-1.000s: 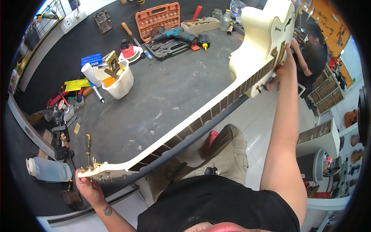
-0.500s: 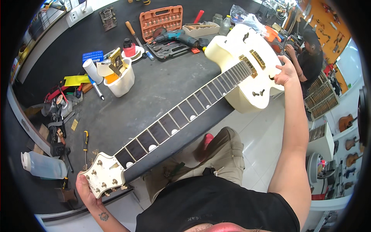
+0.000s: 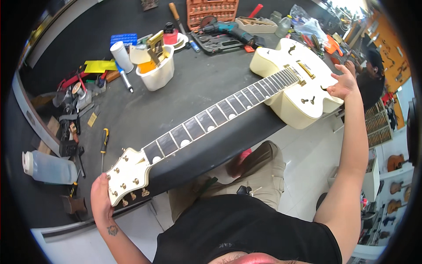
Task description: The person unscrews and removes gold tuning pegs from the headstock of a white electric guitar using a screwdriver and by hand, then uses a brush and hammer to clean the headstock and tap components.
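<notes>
A cream hollow-body electric guitar point(image 3: 293, 103) with f-holes, gold hardware and a dark bound fretboard lies diagonally across the front edge of the workbench. No strings show along its neck. At the near left, my left hand point(image 3: 102, 198) is closed round the end of its headstock point(image 3: 127, 176), where several tuner posts and pegs stand out. My right hand point(image 3: 344, 83) is at the far right, on the outer rim of the body. Its fingertips reach over the edge toward the top, partly apart, and its underside is hidden.
The dark workbench point(image 3: 189, 94) carries a white tub point(image 3: 157, 75) of tools, a screwdriver point(image 3: 104, 141), a plastic jug point(image 3: 50, 167), a cordless power tool point(image 3: 228, 30) and an orange socket case point(image 3: 211, 12). Another person point(image 3: 371, 75) stands at the far right.
The guitar's body has tilted, showing more of its near side, and both hands have moved with it. The whole view has shifted, so the bench things appear higher and farther right.
</notes>
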